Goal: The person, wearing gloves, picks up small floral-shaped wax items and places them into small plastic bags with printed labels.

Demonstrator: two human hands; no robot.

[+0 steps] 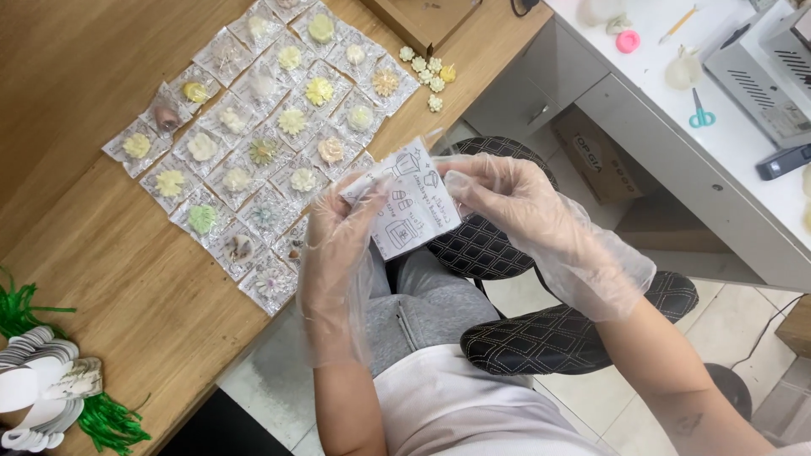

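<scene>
A seated person in loose clear plastic gloves holds a small clear bag (414,207) with a printed white card inside, above the lap and just off the edge of the wooden surface (127,279). The left hand (338,253) pinches the bag's lower left side, fingers clamped on it; the right hand (507,198) grips the upper right corner, fingers together on the plastic. On the surface beside them lie rows of packed flower-shaped pieces (270,143) in pale yellow, green and white, each in its own clear bag, with a few loose ones (429,74) near the far edge. Green raffia (106,418) and white tags (42,380) sit at the near left. To do this step well, it seems best to keep the bag taut between both hands, with a light grip so the thin plastic and the card stay flat and uncreased
</scene>
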